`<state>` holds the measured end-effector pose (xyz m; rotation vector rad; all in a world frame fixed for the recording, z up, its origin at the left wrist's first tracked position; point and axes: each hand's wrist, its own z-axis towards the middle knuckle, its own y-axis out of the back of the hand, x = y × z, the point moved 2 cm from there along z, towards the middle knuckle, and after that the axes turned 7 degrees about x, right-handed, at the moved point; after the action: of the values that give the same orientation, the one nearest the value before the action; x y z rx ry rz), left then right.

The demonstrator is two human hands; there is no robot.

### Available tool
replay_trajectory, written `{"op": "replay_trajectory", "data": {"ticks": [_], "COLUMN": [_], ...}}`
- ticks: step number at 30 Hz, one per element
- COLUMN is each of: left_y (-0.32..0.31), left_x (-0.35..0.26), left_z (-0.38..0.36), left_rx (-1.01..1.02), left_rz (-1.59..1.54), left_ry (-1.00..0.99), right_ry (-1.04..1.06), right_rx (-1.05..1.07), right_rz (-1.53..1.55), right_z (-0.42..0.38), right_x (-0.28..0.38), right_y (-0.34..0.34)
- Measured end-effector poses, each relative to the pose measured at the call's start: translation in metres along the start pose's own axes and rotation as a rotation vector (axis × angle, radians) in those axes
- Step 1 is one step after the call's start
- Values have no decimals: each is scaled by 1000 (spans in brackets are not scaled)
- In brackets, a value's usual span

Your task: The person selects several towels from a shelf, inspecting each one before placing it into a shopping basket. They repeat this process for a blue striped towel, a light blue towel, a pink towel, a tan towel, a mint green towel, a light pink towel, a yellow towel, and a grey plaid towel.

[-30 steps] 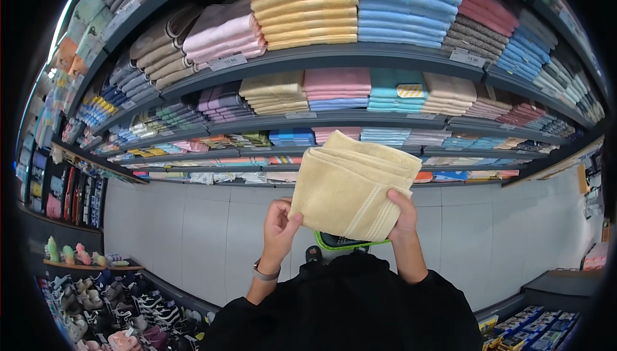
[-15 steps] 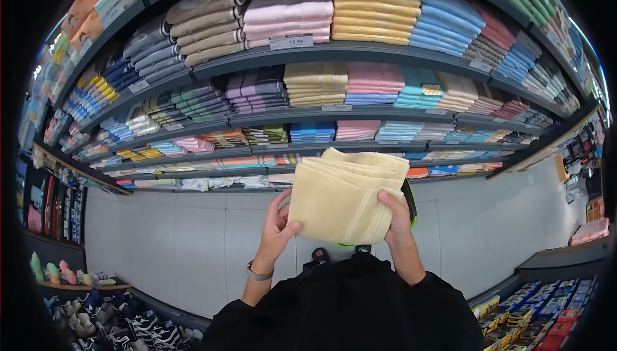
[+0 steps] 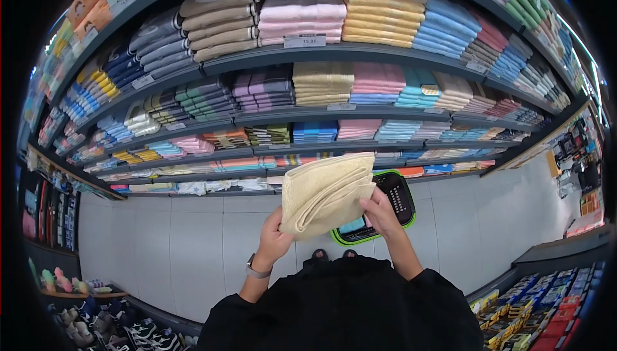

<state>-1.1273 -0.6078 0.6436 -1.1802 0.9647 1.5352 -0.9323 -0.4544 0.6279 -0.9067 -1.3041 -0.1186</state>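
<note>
A pale yellow towel (image 3: 326,192), folded in layers, is held up in front of me between both hands. My left hand (image 3: 275,238) grips its lower left corner, the fingers partly hidden behind the cloth. At the right edge, my right hand (image 3: 380,211) pinches the towel with the thumb on the near side. The folded layers face me and fan slightly apart. Below and behind the towel, a black shopping basket (image 3: 403,198) with a green rim stands on the floor, with a light blue item (image 3: 352,225) inside it.
Shelves (image 3: 257,118) of folded towels in many colours curve across the front, with price tags (image 3: 304,41) on their edges. Shoes (image 3: 96,325) lie on a rack at lower left. Packaged goods (image 3: 540,312) fill a display at lower right. Grey floor tiles (image 3: 199,242) lie between.
The towel has turned so that its folded edges face me, and it has shifted slightly left. More of the basket shows now. Both hands keep hold of the cloth.
</note>
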Motion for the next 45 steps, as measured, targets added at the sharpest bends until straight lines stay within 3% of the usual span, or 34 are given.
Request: {"op": "replay_trajectory", "data": {"ticks": [2,9,12,14,15,17,21,25,35,37,39,41,45], "left_y": [3,-6,-3,0,1,2,-11,-39,-160,-197,-221,-252,-272], "left_x": [-8,3,19,26,32,41,44,47,63,68,122,156,262], "left_z": [0,3,0,0,-2,-7,-12,-12,41,57,46,44,-3], "left_rx": [25,-47,-103,-268,-256,-328,-346,-407,-393,-343,-203,-130,-230], "left_rz": [78,-182,-308,-208,-210,-32,61,62,-77,-501,-818,-829,-680], "left_ry": [-43,114,311,355,367,285,337,256,292,401,649,743,886], "right_ry": [-60,-19,-37,-71,-76,-6,-163,-86,-134,-154,-144,-268,-729], "right_rx": [105,3,-15,0,-16,149,21,-33,-21,-79,-130,-134,-140], "right_rz": [-60,-281,-326,-357,-352,-467,-593,-426,-268,-313,-287,-111,-213], "right_z": [-12,-20,-24,-29,-30,-29,-32,-32,-58,-61,-59,-59,-99], "right_x": [-6,-17,-27,-23,-27,-34,-48,-45,14,23,15,2,-83], "right_y": [4,-10,-21,-36,-35,-33,-7,18,142,177,218,255,343]}}
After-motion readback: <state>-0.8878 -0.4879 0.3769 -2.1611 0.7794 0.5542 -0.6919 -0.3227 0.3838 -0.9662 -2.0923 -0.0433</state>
